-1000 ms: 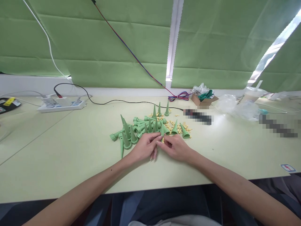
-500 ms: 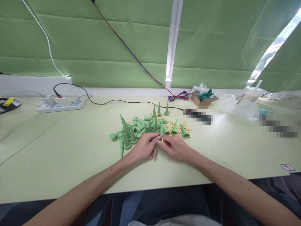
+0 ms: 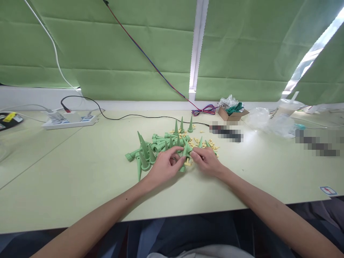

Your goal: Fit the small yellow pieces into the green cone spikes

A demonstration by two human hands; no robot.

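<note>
My left hand (image 3: 168,163) has its thumb and forefinger closed around a green plastic cone spike (image 3: 185,150), whose wide base shows below the thumb. A small yellow T-shaped piece (image 3: 188,163) is at the right side of this spike; I cannot tell how firmly it sits there. My right hand (image 3: 206,160) is just to the right, fingers pinched together close to the spike, and what they hold is hidden. Behind both hands lies a pile of green spikes (image 3: 161,142), some upright, some on their sides. Loose yellow pieces (image 3: 212,144) are scattered behind my right hand.
A white power strip (image 3: 70,121) is at the back left, with a black cable running right. Coiled red and blue wire (image 3: 205,110), a small cardboard box (image 3: 233,114), clear plastic bags (image 3: 281,123) and a lidded cup (image 3: 288,105) stand along the back. The table's front edge is close.
My hands have moved apart slightly, the right one shifting right. The left thumb and forefinger have spread around the spike, and the yellow piece beside it shows more clearly.
</note>
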